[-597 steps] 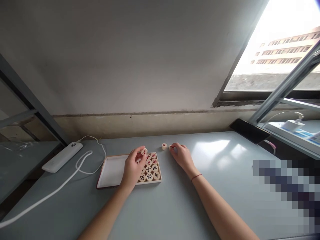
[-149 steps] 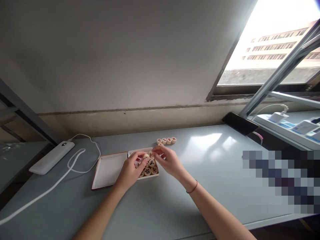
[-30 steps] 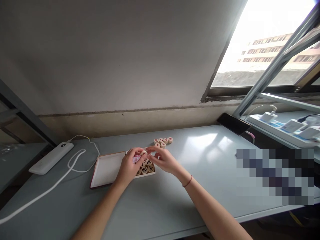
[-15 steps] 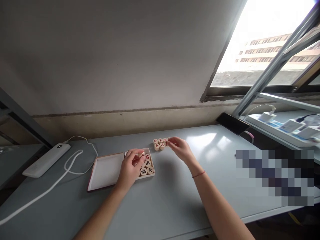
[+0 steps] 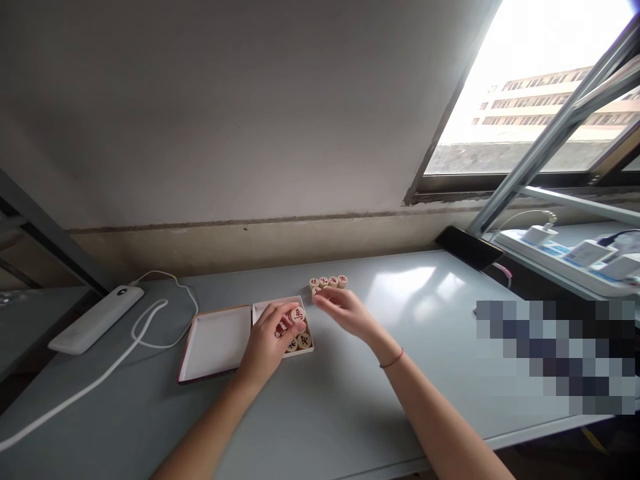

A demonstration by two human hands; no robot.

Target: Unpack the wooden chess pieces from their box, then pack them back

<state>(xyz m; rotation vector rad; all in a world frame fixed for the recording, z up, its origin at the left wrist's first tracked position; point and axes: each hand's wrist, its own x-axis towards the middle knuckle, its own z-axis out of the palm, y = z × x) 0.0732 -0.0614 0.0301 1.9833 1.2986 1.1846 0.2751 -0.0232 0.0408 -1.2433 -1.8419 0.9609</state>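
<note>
My left hand (image 5: 273,333) is closed on a round Chinese chess piece (image 5: 298,314) with a red character, pinched between thumb and fingers above the white box (image 5: 312,337). Under that hand, pieces with black characters (image 5: 304,341) lie in the box; others are hidden by my fingers. My right hand (image 5: 350,313) hovers between the box and a group of red-marked pieces (image 5: 333,282), its fingers loosely bent with nothing visible in them. It covers part of the front row of that group.
Left of the box lies its opened lid (image 5: 217,340). A white power bank (image 5: 97,320) and a white cable (image 5: 80,407) are at the left. To the right are a black phone-like slab (image 5: 467,248), a power strip (image 5: 555,257) and a slanted metal post (image 5: 530,147).
My right hand has moved left and away from the far end of the red-marked group, toward my left hand. The piece in my left hand now turns its red face up.
</note>
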